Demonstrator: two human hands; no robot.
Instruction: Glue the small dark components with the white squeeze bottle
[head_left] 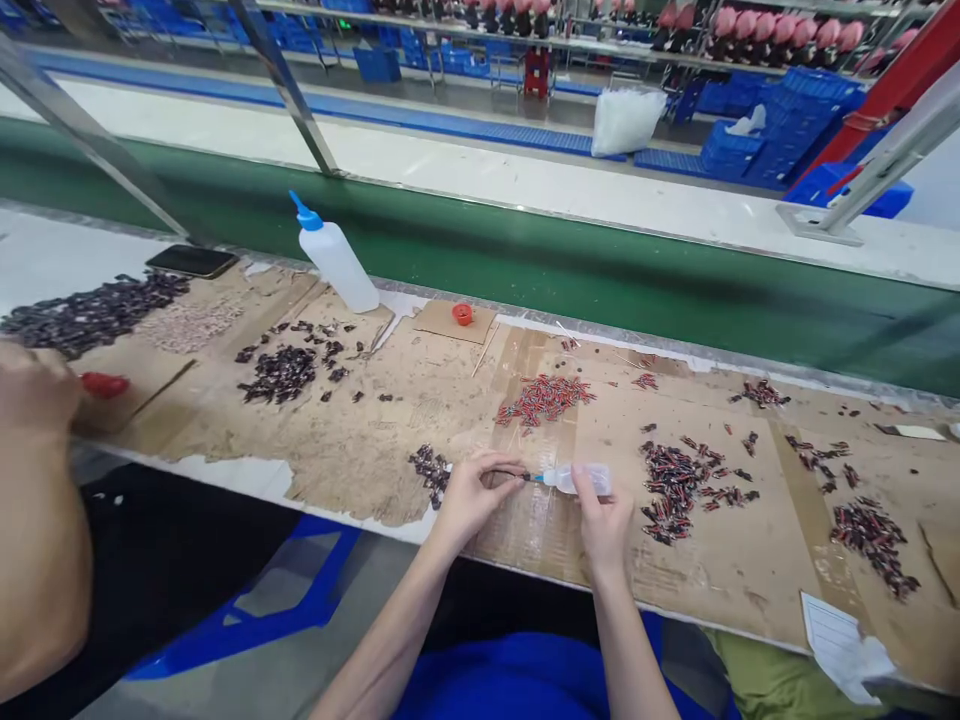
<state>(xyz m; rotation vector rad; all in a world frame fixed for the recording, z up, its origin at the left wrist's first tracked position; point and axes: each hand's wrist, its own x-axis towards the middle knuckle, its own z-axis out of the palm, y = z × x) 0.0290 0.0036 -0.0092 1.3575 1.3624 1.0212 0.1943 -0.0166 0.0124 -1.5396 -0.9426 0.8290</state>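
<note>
My left hand (474, 497) is closed in a pinch on a small dark part (526, 477), mostly hidden by the fingers. My right hand (607, 525) grips a small translucent squeeze bottle (561, 479), held on its side with its thin blue-green tip pointing left. The tip meets or nearly meets the dark part; I cannot tell which. Beside my left hand lies a small pile of dark parts (430, 470). A pile of small red-and-grey pieces (546, 399) sits beyond both hands. To the right of my right hand is a pile of dark-and-red parts (673, 480).
Cardboard (390, 430) covers the bench. A large white bottle with a blue nozzle (339, 265), a red cap (463, 314) and a phone (192, 261) stand or lie toward the back. A co-worker's arm (37, 540) reaches in at left. A green conveyor (480, 260) runs behind.
</note>
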